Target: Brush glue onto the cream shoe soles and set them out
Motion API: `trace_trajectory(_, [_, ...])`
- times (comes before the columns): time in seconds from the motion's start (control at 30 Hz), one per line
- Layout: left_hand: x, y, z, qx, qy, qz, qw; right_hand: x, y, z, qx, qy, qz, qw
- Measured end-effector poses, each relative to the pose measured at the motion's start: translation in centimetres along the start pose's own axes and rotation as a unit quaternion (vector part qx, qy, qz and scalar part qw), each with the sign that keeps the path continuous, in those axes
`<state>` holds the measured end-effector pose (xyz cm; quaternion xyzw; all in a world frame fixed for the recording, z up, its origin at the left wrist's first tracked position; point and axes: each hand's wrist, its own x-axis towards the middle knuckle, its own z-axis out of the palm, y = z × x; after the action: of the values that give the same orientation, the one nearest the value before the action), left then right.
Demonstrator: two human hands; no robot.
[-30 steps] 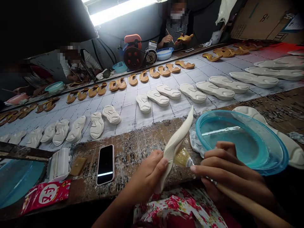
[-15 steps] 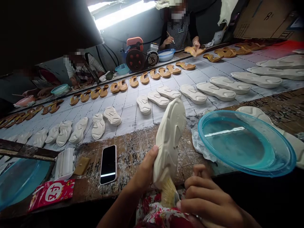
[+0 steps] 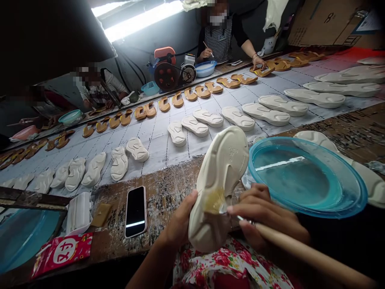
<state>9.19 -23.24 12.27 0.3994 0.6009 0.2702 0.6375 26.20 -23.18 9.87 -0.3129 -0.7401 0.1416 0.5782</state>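
**Stained brown wooden workbench [image 3: 168, 192], pale foam soles [image 3: 237, 118] in rows beyond.**
Left hand [image 3: 177, 224] gripping off-white shoe sole [image 3: 222, 172]; right hand [image 3: 264, 216] pinching wooden-handled brush [image 3: 300, 247].

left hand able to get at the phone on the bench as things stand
Probably yes: the left hand sits close to the phone and nothing seems to stand between them, though it would likely have to put down the white shoe sole first.

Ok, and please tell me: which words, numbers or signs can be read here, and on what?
"对": in the white circle on the red packet
"8": on the cardboard box
Small marks on the shoe sole: too small to read
Characters on the workbench: too worn to read
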Motion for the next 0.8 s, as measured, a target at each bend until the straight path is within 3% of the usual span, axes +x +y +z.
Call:
trace_trajectory(0.1, [0.2, -0.1, 0.0, 0.019, 0.053, 0.012, 0.998, -1.1, -0.3, -0.5, -0.015, -0.02, -0.001, 1.0])
trace_trajectory(0.23, [0.6, -0.3, 0.3, -0.041, 0.038, -0.004, 0.998, -1.4, 0.2, -2.1, -0.082, -0.023, -0.01, 0.996])
trace_trajectory(0.33, [0.6, 0.0, 0.2, -0.035, 0.01, -0.013, 0.999, -1.2, 0.1, -3.2, -0.084, -0.069, -0.032, 0.994])
trace_trajectory(0.43, [0.5, 0.5, 0.2, -0.018, 0.022, -0.002, 1.0, -0.8, -0.5, -3.9, -0.047, -0.133, -0.05, 0.989])
trace_trajectory(0.5, [0.5, 0.6, 0.4, -0.01, 0.045, 0.017, 0.999, -0.7, -0.7, -3.8, -0.035, -0.133, -0.042, 0.99])
trace_trajectory(0.67, [1.4, 0.7, 0.8, 0.028, 0.038, 0.044, 0.998, -1.8, -0.8, -1.5, -0.071, -0.022, -0.038, 0.997])
trace_trajectory(0.8, [1.7, 1.3, 0.8, 0.019, 0.06, 0.044, 0.997, -2.6, -1.2, -1.4, -0.036, -0.096, -0.058, 0.993])
